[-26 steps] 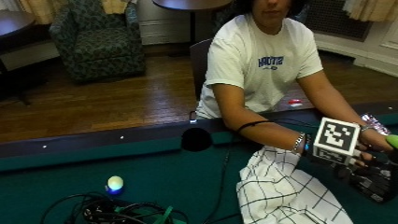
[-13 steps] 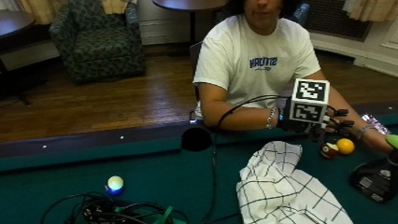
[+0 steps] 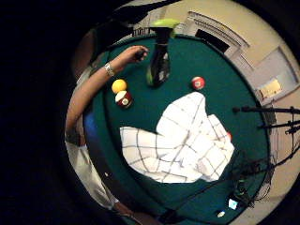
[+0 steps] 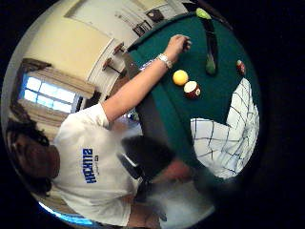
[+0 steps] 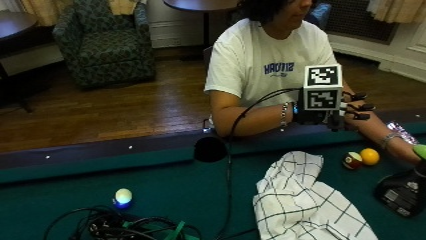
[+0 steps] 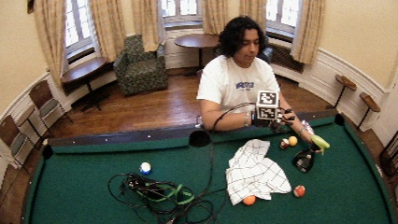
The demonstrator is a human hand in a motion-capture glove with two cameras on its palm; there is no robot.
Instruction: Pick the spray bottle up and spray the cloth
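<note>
Green felt worktop: checked cloth lies crumpled mid-table, spray bottle upright just beside it. Right hand raised above the rail, grip fingers straight, holding nothing.

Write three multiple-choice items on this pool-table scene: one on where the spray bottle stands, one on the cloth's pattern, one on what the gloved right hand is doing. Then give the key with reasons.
1. Where is the spray bottle?
A. On the felt beside the cloth
B. On the armchair
C. On the wooden floor

2. How does the cloth look?
A. Plain red
B. White with dark grid lines
C. Blue stripes

3. What is the gloved right hand doing?
A. Gripping the bottle
B. Pinching the cloth
C. Raised over the table's rail, holding nothing

Key: 1 A, the bottle stands upright on the green felt next to the cloth. 2 B, the crumpled cloth is white with a dark check. 3 C, the hand is up in front of the person's chest, fingers spread, apart from bottle and cloth.
</note>
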